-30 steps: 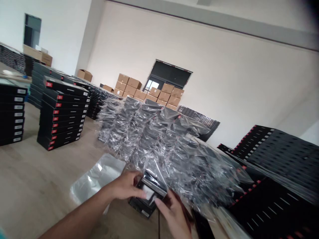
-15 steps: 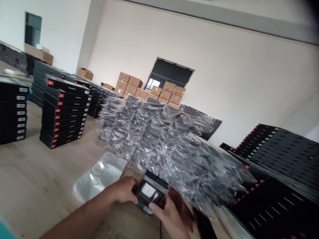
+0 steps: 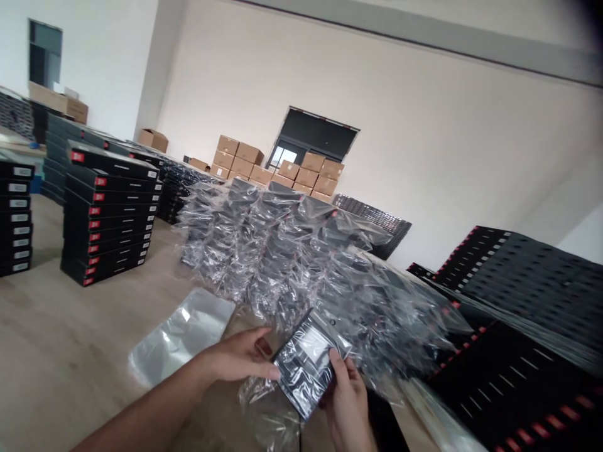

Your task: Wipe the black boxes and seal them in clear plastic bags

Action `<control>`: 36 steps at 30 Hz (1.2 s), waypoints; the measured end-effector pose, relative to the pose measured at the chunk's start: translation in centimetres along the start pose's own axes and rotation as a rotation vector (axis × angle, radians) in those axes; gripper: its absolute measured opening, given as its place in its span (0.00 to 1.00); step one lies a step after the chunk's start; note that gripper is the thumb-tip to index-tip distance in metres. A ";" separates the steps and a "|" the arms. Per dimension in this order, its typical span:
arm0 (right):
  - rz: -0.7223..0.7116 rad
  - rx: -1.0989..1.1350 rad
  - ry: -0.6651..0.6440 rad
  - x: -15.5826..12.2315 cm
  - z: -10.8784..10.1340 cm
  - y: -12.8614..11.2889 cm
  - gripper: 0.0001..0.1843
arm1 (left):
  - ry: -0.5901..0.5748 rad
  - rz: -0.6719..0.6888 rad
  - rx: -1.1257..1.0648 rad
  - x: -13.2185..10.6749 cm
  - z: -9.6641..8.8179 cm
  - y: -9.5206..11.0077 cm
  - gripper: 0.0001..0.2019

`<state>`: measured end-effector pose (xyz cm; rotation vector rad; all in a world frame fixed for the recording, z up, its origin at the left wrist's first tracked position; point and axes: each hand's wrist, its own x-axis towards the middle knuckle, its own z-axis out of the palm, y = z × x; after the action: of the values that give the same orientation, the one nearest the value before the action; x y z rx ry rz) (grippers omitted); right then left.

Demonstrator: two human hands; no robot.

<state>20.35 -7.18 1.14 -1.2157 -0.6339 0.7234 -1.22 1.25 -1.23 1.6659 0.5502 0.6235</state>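
Two hands, left [image 3: 240, 358] and right [image 3: 346, 405], held one black box [image 3: 306, 364], apparently inside a clear plastic bag [image 3: 268, 402].

Walls: tall white plaster walls [image 3: 400, 125] — a grey beam [image 3: 424, 41] along the top
Windows: a dark rectangular window [image 3: 313, 129] in the far wall, a narrower one [image 3: 44, 53] far left
Floor: pale tan surface [image 3: 56, 326]
Stock: brown cardboard cartons [image 3: 277, 166] stacked by the far wall

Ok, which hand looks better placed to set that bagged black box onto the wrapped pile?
Probably the right hand. It grips the bagged black box on the side nearest the pile of plastic-wrapped boxes. The left hand holds the opposite edge, on the side towards the flat clear bag.
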 end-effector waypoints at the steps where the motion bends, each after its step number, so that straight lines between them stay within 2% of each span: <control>1: -0.006 -0.004 -0.011 -0.1 0.2 0.1 0.27 | -0.010 0.013 -0.030 0.0 0.4 0.4 0.48; 2: -0.018 -0.016 -0.018 -0.1 0.3 0.3 0.26 | -0.024 0.033 -0.034 0.0 0.9 0.7 0.47; 4: -0.064 -0.049 -0.027 -0.1 0.5 0.7 0.24 | -0.015 0.094 0.009 0.1 1.8 1.3 0.37; 7: -0.140 -0.161 -0.104 -0.6 0.9 1.4 0.24 | 0.134 0.146 0.103 0.3 2.4 1.6 0.19; 11: -0.240 -0.327 -0.333 -2.3 2.2 1.9 0.23 | 0.346 0.233 0.149 0.2 1.7 1.9 0.11; 14: -0.364 -0.529 -0.529 -3.4 3.0 2.6 0.16 | 0.463 0.299 0.221 0.2 1.4 3.6 0.07; 17: -0.552 -0.777 -0.654 -3.7 3.3 4.0 0.13 | 0.539 0.347 0.334 1.4 2.2 7.8 0.08; 19: -0.614 -0.884 -0.663 -3.6 3.4 4.8 0.11 | 0.486 0.406 0.367 3.5 3.6 11.6 0.11; 23: -0.630 -1.036 -0.617 -2.9 3.0 5.7 0.11 | 0.279 0.486 0.216 10.5 7.1 18.4 0.14; 25: -0.658 -1.099 -0.581 -2.5 2.7 6.0 0.11 | 0.262 0.424 0.193 14.5 8.1 20.4 0.14; 28: -0.700 -1.183 -0.535 -2.1 2.2 6.5 0.11 | 0.386 0.155 0.255 19.1 8.0 21.4 0.17; 31: -0.736 -1.234 -0.497 -1.8 2.1 7.0 0.12 | 0.432 0.036 0.286 21.2 7.4 21.1 0.20; 34: -0.774 -1.210 -0.488 -1.2 2.0 7.1 0.12 | 0.440 0.031 0.314 20.5 7.1 20.5 0.27; 36: -0.787 -1.168 -0.489 -0.6 1.3 7.1 0.14 | 0.468 0.085 0.337 18.4 7.0 19.9 0.30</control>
<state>17.90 -5.51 -5.44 -1.6234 -1.9758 -0.1223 17.52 4.82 19.24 1.8701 0.9662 1.0396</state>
